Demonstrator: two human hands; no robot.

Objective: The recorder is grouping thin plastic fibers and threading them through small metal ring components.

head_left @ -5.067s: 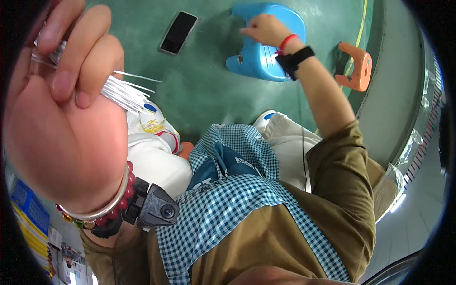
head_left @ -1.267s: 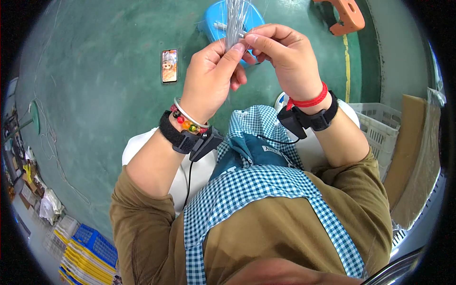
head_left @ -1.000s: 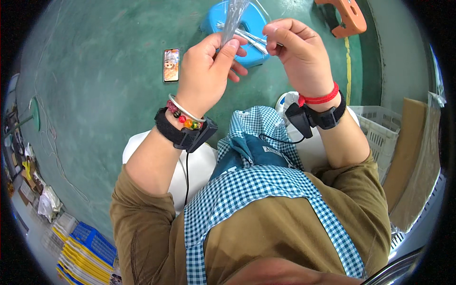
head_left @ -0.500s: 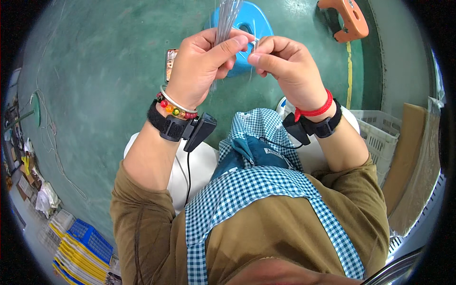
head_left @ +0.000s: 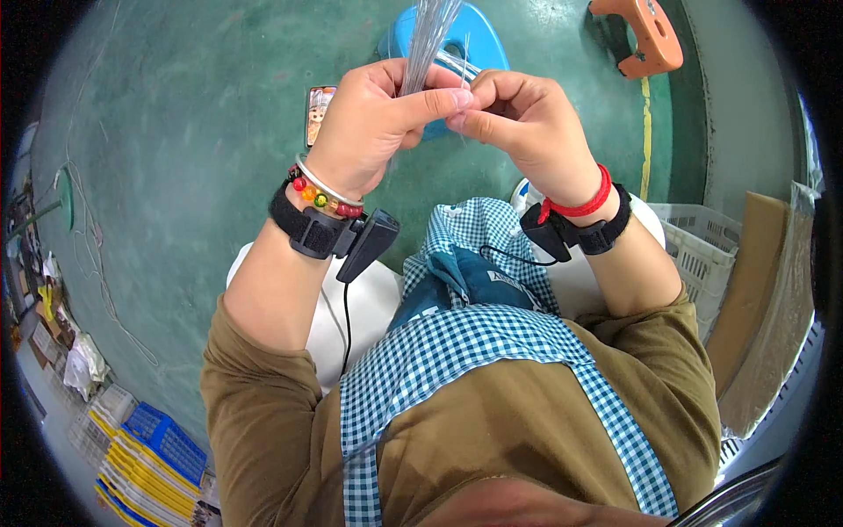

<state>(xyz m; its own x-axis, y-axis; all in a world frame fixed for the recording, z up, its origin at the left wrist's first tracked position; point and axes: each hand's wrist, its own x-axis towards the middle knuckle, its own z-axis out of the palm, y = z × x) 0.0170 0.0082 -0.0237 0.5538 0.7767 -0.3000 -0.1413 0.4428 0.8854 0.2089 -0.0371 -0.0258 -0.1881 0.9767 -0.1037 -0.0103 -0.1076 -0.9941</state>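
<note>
Hands up at chest height, and we grip a bundle of thin silvery strands (head_left: 428, 39) in our left hand (head_left: 373, 132), its fingers closed around the lower end. The bundle's long axis runs straight up and away from us, over the blue stool (head_left: 457, 48). Our right hand (head_left: 522, 127) sits just beside it, fingertips touching the left thumb, pinching one strand (head_left: 463, 54).

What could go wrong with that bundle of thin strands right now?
The left hand pinches the bundle of thin clear strands only at its base, so loose ends might fan out or slip. The right hand works one strand at its fingertips; a dropped one would likely be hard to spot on the green floor.
</note>
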